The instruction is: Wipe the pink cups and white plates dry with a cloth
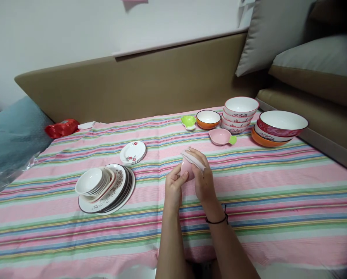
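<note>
Wearing black band (216, 222) on right wrist, working over striped sheet (118, 240). Clamping pink dish (186, 170) in left hand (173, 183), pressing thumb on its front, curling fingers behind. Gripping pale cloth (194, 160) in right hand (204, 179), folding it over the upper edge of the dish, closing thumb and fingers on it. So: holding dish between both hands, mid-frame, apparently lifted off sheet. Not being able to tell exact fingertip contact behind it.

Reading current step as wiping, judging from cloth pressed on rim. Probably calling next for steady left grip, plus turning dish under cloth without letting it slip.

Moving out, left: seeing plate stack (120, 182) carrying white bowls (89, 181), then small plates (133, 152) showing red flowers. Moving out, right: seeing green-tabbed dish (219, 137), mixed stack (273, 126) topped by red bowl, red-rimmed bowls (239, 115) stacked just beside orange bowl (208, 124), then green dish (188, 122).

Farther back: noting red bag (62, 128) at left, brown backboard (162, 89), cushions (321, 54) at right.

Reading no brand, label or lettering anywhere; finding only decorative prints, too small for detail on red-rimmed bowls.
</note>
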Motion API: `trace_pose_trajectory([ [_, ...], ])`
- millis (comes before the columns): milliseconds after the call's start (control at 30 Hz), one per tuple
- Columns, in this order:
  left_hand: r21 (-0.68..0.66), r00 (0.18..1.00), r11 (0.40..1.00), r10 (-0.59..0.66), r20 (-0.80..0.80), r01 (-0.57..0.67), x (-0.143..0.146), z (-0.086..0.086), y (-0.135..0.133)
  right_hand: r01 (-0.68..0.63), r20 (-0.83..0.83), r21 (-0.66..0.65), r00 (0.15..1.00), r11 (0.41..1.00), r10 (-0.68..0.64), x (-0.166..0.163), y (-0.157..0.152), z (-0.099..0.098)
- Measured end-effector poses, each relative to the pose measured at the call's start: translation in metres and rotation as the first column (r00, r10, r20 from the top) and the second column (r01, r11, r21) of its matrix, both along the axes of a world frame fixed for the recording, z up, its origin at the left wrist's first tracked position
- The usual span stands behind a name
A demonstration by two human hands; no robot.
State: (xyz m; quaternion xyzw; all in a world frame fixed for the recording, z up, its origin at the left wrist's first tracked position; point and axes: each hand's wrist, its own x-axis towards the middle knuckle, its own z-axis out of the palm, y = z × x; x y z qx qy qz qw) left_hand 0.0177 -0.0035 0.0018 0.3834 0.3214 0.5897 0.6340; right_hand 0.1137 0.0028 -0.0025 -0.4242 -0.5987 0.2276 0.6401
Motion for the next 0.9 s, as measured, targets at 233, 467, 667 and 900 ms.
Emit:
trace_pose_trajectory([
  [233, -0.112, 0.951, 0.99, -0.045, 0.306, 0.083, 0.007, 0.005, -0.005, 0.016, 0.252, 0.101, 0.967, 0.995, -0.041, -0.003, 0.001, 0.0],
  [467, -0.213, 0.85, 0.977, 0.124, 0.511, -0.014, 0.005, 0.006, -0.003, -0.084, 0.351, 0.087, 0.935, 0.993, 0.048, -0.009, -0.004, 0.003],
  [667, -0.282, 0.833, 0.958, 0.203, 0.514, -0.059, -0.004, -0.002, 0.004, -0.216, 0.411, 0.121, 0.899, 0.969, 0.149, -0.007, -0.004, 0.004],
  [900, -0.353, 0.824, 0.935, 0.236, 0.514, -0.047, -0.002, 0.004, 0.005, -0.272, 0.422, 0.162, 0.888, 0.949, 0.182, 0.002, -0.006, 0.0],
])
